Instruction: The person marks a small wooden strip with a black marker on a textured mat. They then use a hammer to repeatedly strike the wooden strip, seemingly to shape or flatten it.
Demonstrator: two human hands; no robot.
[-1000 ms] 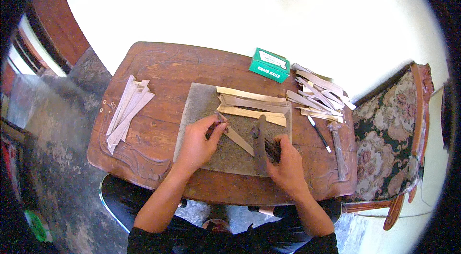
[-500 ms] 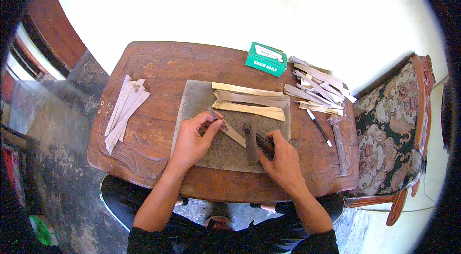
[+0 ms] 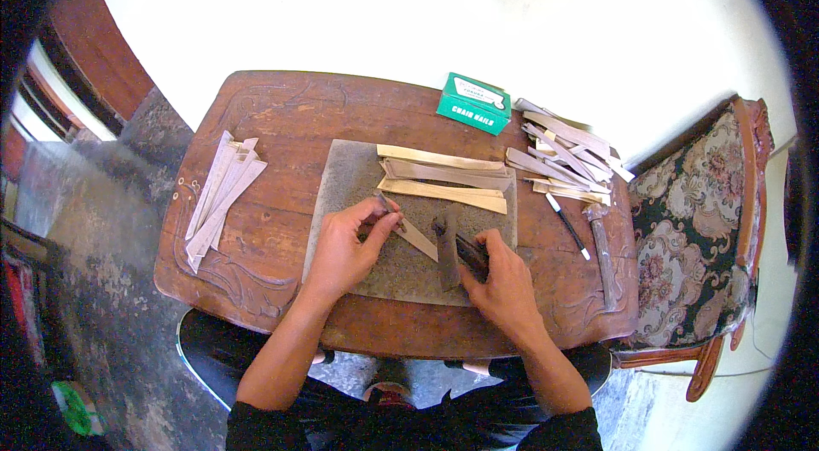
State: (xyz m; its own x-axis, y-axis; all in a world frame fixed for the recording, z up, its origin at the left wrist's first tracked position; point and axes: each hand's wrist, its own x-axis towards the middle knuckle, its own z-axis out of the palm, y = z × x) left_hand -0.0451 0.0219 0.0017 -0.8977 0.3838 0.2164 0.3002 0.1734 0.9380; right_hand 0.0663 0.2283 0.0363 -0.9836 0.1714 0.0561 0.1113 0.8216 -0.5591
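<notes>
My left hand (image 3: 348, 238) pinches a narrow tapered wooden strip (image 3: 416, 239) between thumb and fingers, over a grey speckled slab (image 3: 341, 169). Something small and dark shows at its fingertips, too small to name. In my right hand (image 3: 503, 280) is a dark tool (image 3: 448, 255) with a long crosswise head and a black handle; its exact kind is unclear. That head stands across the strip's right end and hides it; whether they touch I cannot tell. Beyond my hands, several pale and brown wooden strips (image 3: 444, 171) lie side by side on the slab.
The slab rests on a carved wooden table (image 3: 273, 110). A fanned bundle of strips (image 3: 223, 195) lies left, a loose strip pile (image 3: 567, 152) right. A green box (image 3: 474, 105) sits at the back. A marker (image 3: 567, 226) and a hammer (image 3: 602, 259) lie near a floral chair (image 3: 691, 221).
</notes>
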